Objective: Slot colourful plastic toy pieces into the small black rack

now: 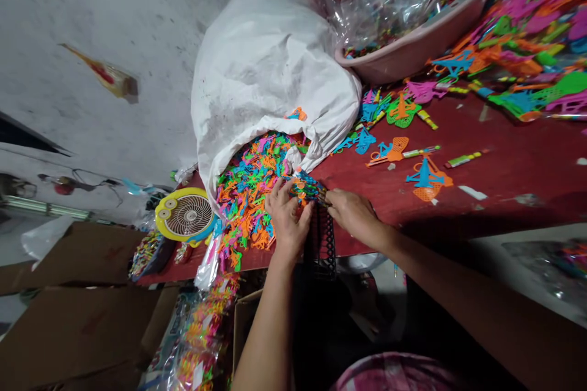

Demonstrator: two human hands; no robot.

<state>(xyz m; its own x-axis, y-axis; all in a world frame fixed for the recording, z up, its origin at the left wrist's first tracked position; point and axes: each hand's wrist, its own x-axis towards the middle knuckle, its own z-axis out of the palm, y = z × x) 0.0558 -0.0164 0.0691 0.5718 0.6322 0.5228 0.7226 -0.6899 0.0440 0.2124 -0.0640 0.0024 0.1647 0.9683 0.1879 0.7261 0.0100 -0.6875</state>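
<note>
The bundle of small plastic pieces (308,186), mainly blue with some orange, is located between your two hands, at the near edge of the red table (504,183) and in front of the sack opening. Your left hand (288,217) is against the left side of the bundle, fingers and thumb spread; whether it clamps the bundle cannot be told. Your right hand (353,214) has its fingers closed on the right end of the bundle. The hands are near each other, with the bundle spanning the gap.

Directly below the hands is a black wire basket (326,247). Beyond and to the left, the white sack (270,61) lies with its mouth toward you; a multicolored pile of plastic pieces (250,186) fills the mouth and spreads onto the table. A yellow and blue fan (190,215) is positioned just left of the pile.

To the right of the sack, a few loose pieces (425,174) lie on the table, some overlapping. Behind them is a pink basin (403,52) containing clear plastic film (394,0) and small colored items. A larger heap of colored pieces (536,43) occupies the far right.
</note>
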